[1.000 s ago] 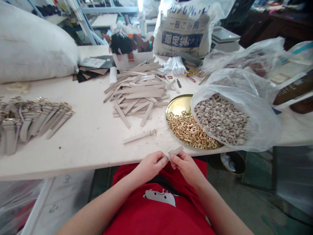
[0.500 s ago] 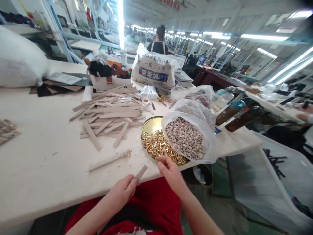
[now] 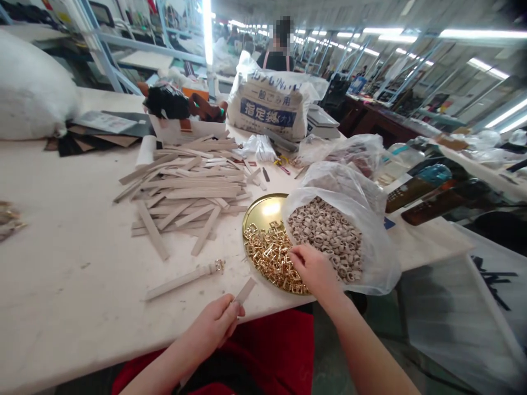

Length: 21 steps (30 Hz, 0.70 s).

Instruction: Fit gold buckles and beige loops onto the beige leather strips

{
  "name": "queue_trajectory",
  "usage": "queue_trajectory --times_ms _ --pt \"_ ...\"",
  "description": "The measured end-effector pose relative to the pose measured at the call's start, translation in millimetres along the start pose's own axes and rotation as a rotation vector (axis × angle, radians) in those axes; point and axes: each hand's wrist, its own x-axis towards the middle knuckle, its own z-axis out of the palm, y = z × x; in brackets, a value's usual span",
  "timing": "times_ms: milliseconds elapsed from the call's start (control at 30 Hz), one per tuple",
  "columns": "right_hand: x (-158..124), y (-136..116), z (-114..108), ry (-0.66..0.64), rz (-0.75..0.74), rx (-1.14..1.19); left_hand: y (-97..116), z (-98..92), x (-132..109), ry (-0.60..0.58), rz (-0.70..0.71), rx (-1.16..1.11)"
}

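My left hand (image 3: 216, 325) is closed on a short beige strap piece (image 3: 245, 291) at the near table edge. My right hand (image 3: 313, 269) reaches into the round gold tray (image 3: 263, 208), its fingers curled down among the heap of gold buckles (image 3: 272, 258); what the fingertips hold is hidden. A finished beige strap with a gold buckle (image 3: 183, 280) lies on the white table (image 3: 74, 285) just beyond my left hand. A big pile of beige straps (image 3: 185, 189) lies farther back.
A clear plastic bag of beige loops (image 3: 329, 233) sits against the tray's right side. Behind are a printed sack (image 3: 269, 107), a white box of dark parts (image 3: 181, 118), a large white sack (image 3: 33, 93) and a person in an apron (image 3: 278, 52).
My right hand let go of the strap piece and moved right and forward onto the gold buckles. My left hand keeps the strap piece. The view swung up and right.
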Motion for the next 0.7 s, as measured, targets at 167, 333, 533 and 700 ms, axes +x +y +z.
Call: queue_trajectory --times_ms 167,333,533,700 --pt "-7.7 -11.5 19.3 -0.125 0.067 -0.303 -7.0 1.3 0.5 -0.005 -0.018 -0.015" --pt "-5.0 -10.6 18.8 -0.138 0.04 -0.345 -11.8 5.2 -4.0 -0.016 0.002 0.002" --pt "3.9 -15.9 16.6 -0.181 0.121 -0.358 -9.6 9.1 -13.4 0.029 0.042 0.007" --pt "5.9 -19.8 23.7 -0.167 0.136 -0.344 -18.7 15.0 -17.3 0.019 0.09 0.004"
